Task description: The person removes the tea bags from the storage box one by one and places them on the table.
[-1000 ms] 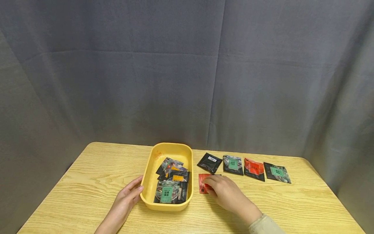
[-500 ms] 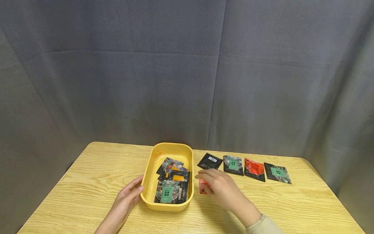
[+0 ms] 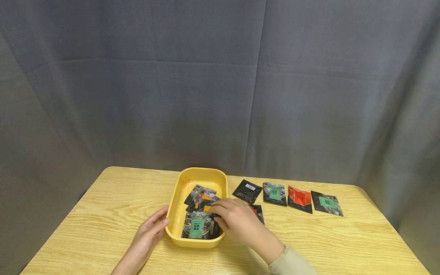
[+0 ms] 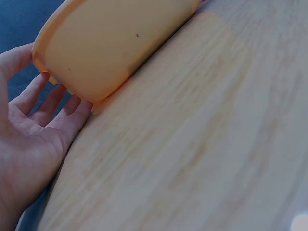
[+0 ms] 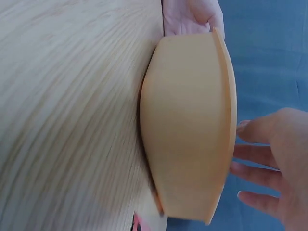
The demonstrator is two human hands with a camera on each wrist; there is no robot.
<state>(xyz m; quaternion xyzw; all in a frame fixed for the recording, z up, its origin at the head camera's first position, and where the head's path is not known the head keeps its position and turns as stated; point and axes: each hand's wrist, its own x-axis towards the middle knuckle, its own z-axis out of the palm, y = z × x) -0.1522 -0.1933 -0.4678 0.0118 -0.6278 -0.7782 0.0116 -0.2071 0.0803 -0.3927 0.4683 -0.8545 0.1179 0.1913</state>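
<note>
A yellow plastic bin on the table holds several tea sachets; a black one with a green label lies uppermost at the near end. My left hand touches the bin's left side, thumb at the rim, fingertips against the outer wall. Over the bin's right rim reaches my right hand, with fingers spread slightly apart above the sachets. Nothing shows between those fingers in the right wrist view, where the right hand is beside the rim. A red-and-black sachet is partly hidden behind it.
Right of the bin, a row of sachets lies on the wooden table: a black one with a white barcode, a green-labelled one, a red one and another green-labelled one. A grey curtain hangs behind.
My right hand has left the red-and-black sachet on the table and moved left over the bin. The left hand and the bin stay where they were.
</note>
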